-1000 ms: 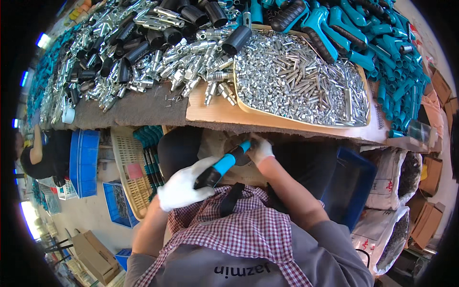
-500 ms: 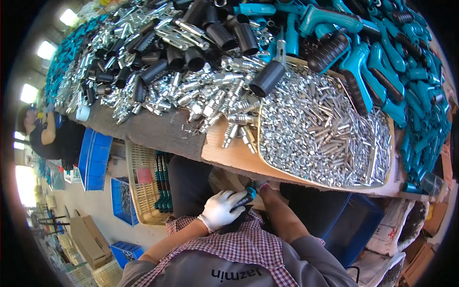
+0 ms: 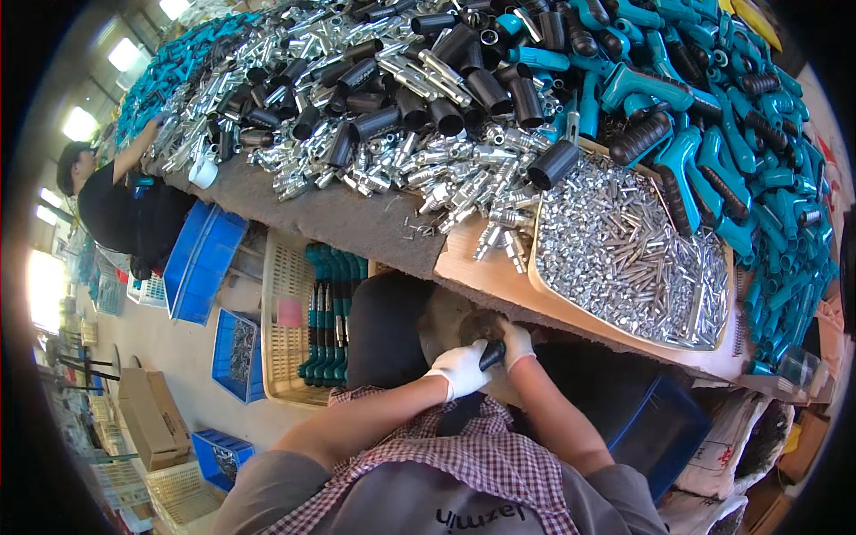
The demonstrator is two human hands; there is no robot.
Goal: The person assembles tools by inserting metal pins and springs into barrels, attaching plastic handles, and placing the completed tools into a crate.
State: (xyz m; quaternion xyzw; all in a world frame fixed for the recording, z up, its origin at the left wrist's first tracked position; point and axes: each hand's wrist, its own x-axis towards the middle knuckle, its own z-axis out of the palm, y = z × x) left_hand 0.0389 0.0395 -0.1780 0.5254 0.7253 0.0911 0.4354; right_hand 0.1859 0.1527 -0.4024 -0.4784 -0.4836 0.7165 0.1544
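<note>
My left hand (image 3: 462,371), in a white glove, is closed around a tool handle (image 3: 492,355), whose black grip end shows beyond the fingers. Beside it my right hand (image 3: 516,344) is curled close to the bench edge, its fingertips partly hidden; what it holds cannot be made out. Both hands are low in front of my checked apron, beneath the bench's front edge. Just beyond them is a dark, round thing (image 3: 481,328), too unclear to name. Left of my leg, several teal-and-black handles (image 3: 328,312) stand in a cream basket (image 3: 283,253).
On the bench (image 3: 357,223) lie heaped metal fittings (image 3: 455,174), black sleeves (image 3: 412,107) and teal handles (image 3: 682,169). A tray rim (image 3: 571,308) encloses small metal pins. Blue crates (image 3: 192,276) stand at left; a co-worker (image 3: 111,209) reaches into the far heap.
The whole view has shifted, with bench and hands now further right. My right hand shows more plainly beside the left. The handle's teal part no longer shows. The co-worker's arm now stretches toward the heap.
</note>
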